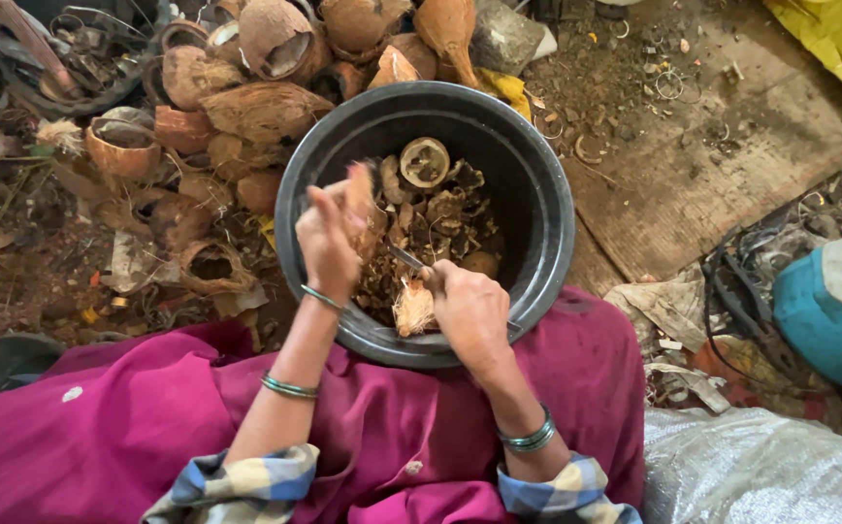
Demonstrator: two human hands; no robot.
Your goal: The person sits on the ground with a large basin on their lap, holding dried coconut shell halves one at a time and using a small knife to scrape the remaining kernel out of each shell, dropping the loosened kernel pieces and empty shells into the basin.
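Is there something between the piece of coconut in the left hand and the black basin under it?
Nothing visible. The left hand holds the coconut piece directly over the open black basin; below lie only husk scraps. The right hand with its knife is beside it.

coconut piece [361, 199]: brown, upright, held over tub | knife [404, 257]: blade against it

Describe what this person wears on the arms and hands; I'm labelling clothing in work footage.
Both hands are bare, with no gloves: left hand, right hand. The left arm carries two thin green bangles, one at the wrist and one further up the forearm. The right wrist has a stack of green bangles. Both sleeves are rolled up, in a blue, cream and white check.
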